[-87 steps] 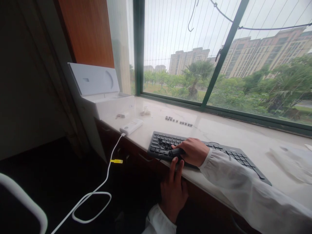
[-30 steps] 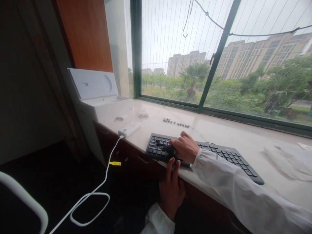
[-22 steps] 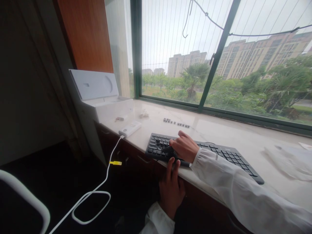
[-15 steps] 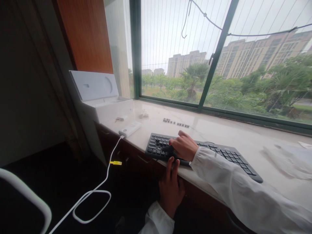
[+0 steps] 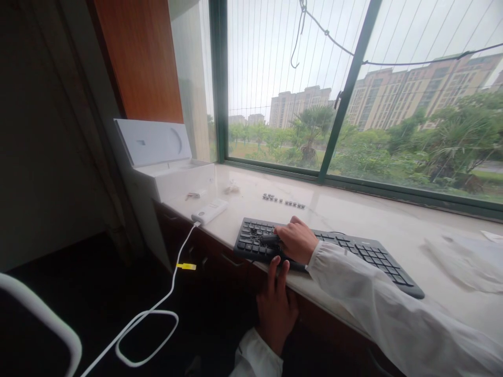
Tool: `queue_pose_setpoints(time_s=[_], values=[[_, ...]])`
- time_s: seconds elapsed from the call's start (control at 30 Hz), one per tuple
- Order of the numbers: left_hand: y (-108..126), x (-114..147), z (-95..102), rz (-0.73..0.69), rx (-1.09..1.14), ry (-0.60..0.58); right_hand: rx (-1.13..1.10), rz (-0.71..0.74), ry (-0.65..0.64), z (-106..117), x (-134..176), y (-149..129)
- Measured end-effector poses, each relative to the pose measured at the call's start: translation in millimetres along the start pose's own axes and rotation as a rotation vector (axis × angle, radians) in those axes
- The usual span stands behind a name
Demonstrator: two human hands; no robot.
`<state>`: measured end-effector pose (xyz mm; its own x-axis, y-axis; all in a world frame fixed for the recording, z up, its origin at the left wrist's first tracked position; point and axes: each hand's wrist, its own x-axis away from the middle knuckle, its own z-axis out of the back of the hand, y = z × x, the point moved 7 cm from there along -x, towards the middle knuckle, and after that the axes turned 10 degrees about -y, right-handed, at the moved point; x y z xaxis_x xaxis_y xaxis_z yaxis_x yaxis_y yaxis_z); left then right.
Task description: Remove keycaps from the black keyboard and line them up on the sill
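your right hand [image 5: 297,241] pinches the black tool [image 5: 270,239], pointing left along the keyboard [image 5: 376,256] (left hand [image 5: 276,313]: fingers slightly apart, front edge).

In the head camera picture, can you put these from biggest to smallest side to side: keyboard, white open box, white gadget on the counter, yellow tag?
1. Keyboard, even with the right hand covering part
2. White open box
3. White gadget
4. Yellow tag
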<state>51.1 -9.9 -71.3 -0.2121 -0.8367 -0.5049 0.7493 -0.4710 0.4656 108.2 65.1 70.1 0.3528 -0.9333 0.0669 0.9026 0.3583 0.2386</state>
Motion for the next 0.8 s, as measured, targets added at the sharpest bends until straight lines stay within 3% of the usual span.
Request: queue_pose_setpoints(time_s=[0.8], values=[[1,1,-1.0,0.005,0.007,-0.005,-0.041,-0.146,0.084,4,3,-7]])
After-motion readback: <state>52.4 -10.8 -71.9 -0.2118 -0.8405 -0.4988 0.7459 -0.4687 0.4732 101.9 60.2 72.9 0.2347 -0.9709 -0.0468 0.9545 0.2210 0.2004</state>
